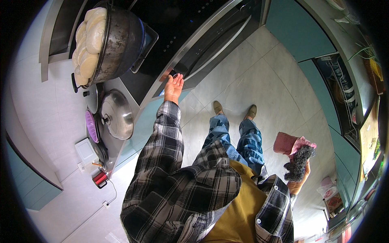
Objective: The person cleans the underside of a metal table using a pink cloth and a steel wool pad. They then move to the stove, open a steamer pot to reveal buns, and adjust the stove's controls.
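Observation:
My left hand [173, 88] is at the front edge of the black gas stove [182, 30], palm turned up. Its thumb and fingertips are around a small control knob [174, 74], which they partly hide. In my right hand [299, 182], low on the right, are a dark grey fuzzy scourer [297, 164] and a folded pink cloth [285, 143]. A large blackened metal pot [117, 45] stands on the burner, heaped with pale rounded pieces that look like dough or buns [95, 36]. Blue light shows along its base.
A steel lid [117, 114], another lid [93, 97] and a purple item [91, 126] stand on the counter beside the stove. A red cup-like appliance [100, 178] is near the wall. An oven handle [222, 50] juts below the stove. Teal cabinets [301, 27] line the right.

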The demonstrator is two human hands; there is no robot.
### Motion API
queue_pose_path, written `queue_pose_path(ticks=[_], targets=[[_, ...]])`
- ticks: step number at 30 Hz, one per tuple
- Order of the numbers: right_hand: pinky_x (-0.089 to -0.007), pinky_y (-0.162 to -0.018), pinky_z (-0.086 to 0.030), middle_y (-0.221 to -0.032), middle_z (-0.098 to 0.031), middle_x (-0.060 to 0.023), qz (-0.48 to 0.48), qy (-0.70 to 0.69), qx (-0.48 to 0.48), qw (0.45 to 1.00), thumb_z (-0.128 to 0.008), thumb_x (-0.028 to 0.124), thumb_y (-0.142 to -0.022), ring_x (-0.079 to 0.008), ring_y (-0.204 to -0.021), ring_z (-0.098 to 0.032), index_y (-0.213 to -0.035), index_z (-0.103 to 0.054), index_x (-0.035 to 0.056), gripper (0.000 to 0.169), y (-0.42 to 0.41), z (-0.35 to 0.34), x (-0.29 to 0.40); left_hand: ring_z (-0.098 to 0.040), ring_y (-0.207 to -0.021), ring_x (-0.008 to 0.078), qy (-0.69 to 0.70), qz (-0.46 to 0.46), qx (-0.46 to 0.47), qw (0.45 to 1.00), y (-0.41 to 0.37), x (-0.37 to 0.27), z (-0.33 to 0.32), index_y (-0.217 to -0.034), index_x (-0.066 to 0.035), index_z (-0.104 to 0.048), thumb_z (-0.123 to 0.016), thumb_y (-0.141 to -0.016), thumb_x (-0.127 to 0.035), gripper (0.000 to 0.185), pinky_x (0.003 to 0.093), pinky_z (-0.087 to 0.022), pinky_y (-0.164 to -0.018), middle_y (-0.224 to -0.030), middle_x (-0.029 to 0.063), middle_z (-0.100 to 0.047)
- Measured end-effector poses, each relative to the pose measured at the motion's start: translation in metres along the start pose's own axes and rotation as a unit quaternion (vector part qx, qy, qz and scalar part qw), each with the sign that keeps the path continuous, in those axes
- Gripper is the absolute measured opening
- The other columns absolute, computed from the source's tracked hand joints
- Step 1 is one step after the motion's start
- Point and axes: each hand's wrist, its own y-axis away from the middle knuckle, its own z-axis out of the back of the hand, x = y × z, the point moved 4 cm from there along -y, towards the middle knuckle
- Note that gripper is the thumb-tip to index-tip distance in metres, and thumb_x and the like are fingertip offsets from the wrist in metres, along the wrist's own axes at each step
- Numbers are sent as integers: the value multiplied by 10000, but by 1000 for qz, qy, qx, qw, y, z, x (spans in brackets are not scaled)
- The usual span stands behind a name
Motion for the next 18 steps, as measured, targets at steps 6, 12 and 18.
queue_pose_path(ticks=[6,12,18], targets=[[-400,-542,-637,-1153,-691,-133,3,25,3,1000,-536,364,-992,-297,-909,-728,-1365,-540,55,484,2,-7,2,-557,-1273,278,-2,4,2,1000,-4,1,-2,-1223,50,-567,-576,-997,-461,559,411,-452,-1068,-1216,118,-664],[-378,-522,-618,-1117,-700,-124,3,7,-36,999,-540,386,-993,-277,-888,-728,-1328,-562,56,471,13,-35,6,-555,-1271,285,0,-2,-9,1000,-1,-3,1,-1222,36,-557,-564,-1007,-452,533,415,-460,-1055,-1206,120,-660],[-385,-529,-622,-1143,-691,-125,-3,27,-24,999,-536,377,-993,-282,-890,-728,-1363,-535,55,491,5,-3,-1,-559,-1267,296,3,-2,-3,1000,-1,-4,-3,-1169,14,-559,-575,-1007,-432,475,437,-464,-1042,-1203,123,-661]])
